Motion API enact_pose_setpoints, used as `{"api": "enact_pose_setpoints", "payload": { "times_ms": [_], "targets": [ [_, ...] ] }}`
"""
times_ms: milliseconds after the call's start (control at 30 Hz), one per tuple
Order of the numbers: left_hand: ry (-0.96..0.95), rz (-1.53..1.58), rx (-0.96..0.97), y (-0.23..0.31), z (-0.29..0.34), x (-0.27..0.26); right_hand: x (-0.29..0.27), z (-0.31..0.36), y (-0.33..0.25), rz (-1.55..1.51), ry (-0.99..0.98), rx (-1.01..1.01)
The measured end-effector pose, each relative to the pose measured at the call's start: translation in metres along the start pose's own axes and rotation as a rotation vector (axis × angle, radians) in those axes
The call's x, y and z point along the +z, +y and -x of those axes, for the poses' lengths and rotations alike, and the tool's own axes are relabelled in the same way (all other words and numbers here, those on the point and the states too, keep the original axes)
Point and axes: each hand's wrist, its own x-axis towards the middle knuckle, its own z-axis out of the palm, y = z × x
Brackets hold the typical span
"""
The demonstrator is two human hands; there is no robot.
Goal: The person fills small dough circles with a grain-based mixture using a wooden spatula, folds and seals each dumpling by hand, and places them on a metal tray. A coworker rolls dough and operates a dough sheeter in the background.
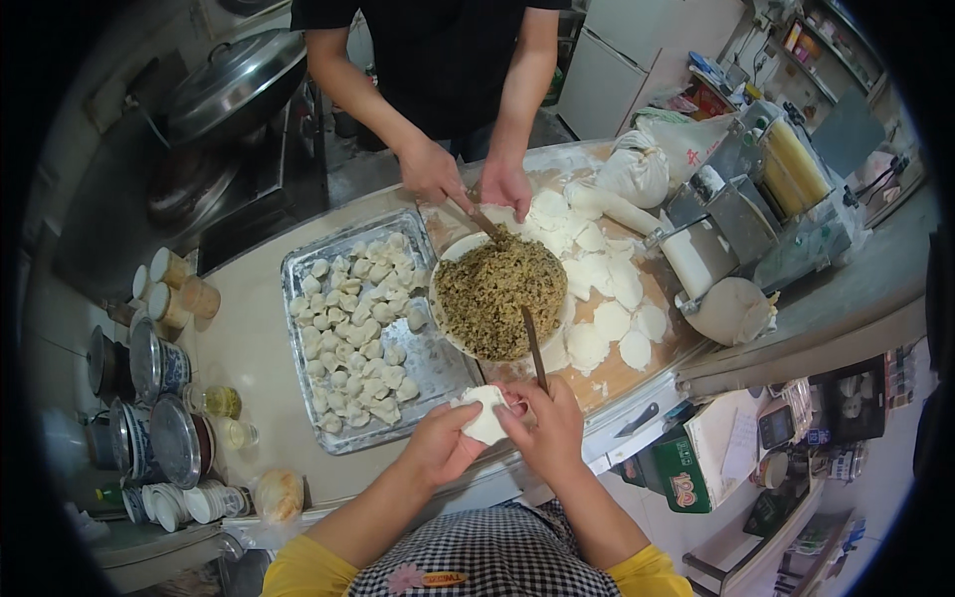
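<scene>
Currently my left hand [438, 443] cups a dumpling wrapper [484, 418], fingers curled closed under it so the dough forms a pocket. My right hand [547, 428] pinches the wrapper's far edge and also grips a wooden stick [534, 348], its tip resting in the bowl of green filling [500, 295] just ahead, within reach for scooping. Finished dumplings [358, 333] sit in rows on the metal tray [438, 370] to my left; flat wrappers [607, 298] lie right of the bowl. Another person's hands [468, 179] work opposite

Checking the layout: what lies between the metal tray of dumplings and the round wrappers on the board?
The bowl of filling, seen in the head view.
</scene>
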Motion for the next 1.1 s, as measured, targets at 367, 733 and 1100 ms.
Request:
{"api": "enact_pose_setpoints", "payload": {
  "times_ms": [367, 733, 1100],
  "targets": [
    [0.254, -0.143, 0.020, 0.019, 0.007, -0.029, 0.009, -0.004, 0.008, 0.010, -0.110, 0.068],
    [0.489, -0.516, -0.022, 0.045, -0.027, -0.079, 0.025, -0.055, -0.024, 0.289, -0.261, -0.078],
    [0.606, -0.502, -0.007, 0.069, -0.088, -0.066, 0.080, -0.104, -0.022, 0.656, -0.521, 0.022]
  ]
}}
